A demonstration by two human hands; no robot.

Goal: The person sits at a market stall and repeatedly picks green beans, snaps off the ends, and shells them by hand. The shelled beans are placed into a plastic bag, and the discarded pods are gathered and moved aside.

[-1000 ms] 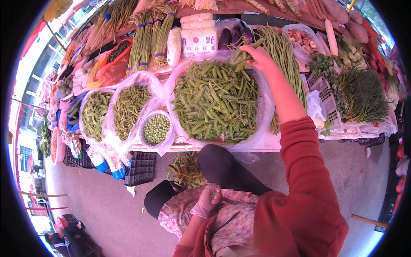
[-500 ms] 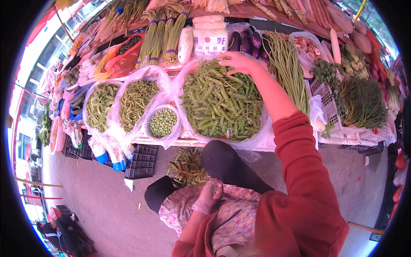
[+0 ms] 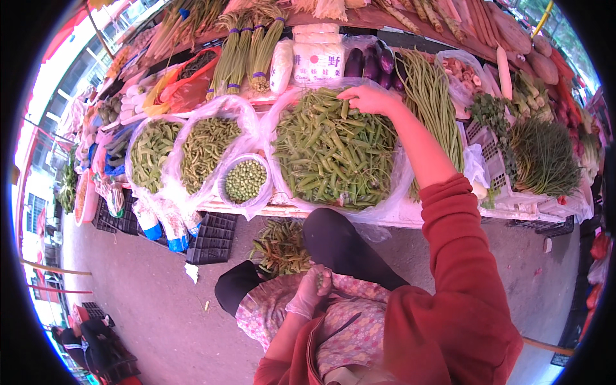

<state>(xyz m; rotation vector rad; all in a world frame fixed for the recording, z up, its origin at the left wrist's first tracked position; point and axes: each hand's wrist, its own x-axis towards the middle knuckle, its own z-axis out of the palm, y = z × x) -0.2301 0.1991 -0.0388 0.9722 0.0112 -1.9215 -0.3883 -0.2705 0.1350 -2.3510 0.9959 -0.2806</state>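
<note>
My right hand (image 3: 369, 99), bare, reaches out from a red sleeve and rests on the far edge of a big heap of green pea pods (image 3: 327, 151) in a clear plastic bag, its fingers curled into the pods. My left hand (image 3: 311, 292) wears a thin clear glove. It sits over my floral apron (image 3: 350, 333) at my lap, pinching a small green pod. A bag-lined bowl of shelled peas (image 3: 245, 181) stands just left of the heap.
Two more bags of pods (image 3: 205, 151) lie to the left. Long beans (image 3: 433, 109), purple aubergines (image 3: 369, 61) and chives (image 3: 545, 154) fill the stall's right side. Empty pods (image 3: 279, 247) are piled on the ground by black crates (image 3: 212, 237).
My right hand has moved from the bag's far right rim leftward onto the pods at the heap's far edge. My left hand has stayed at my lap.
</note>
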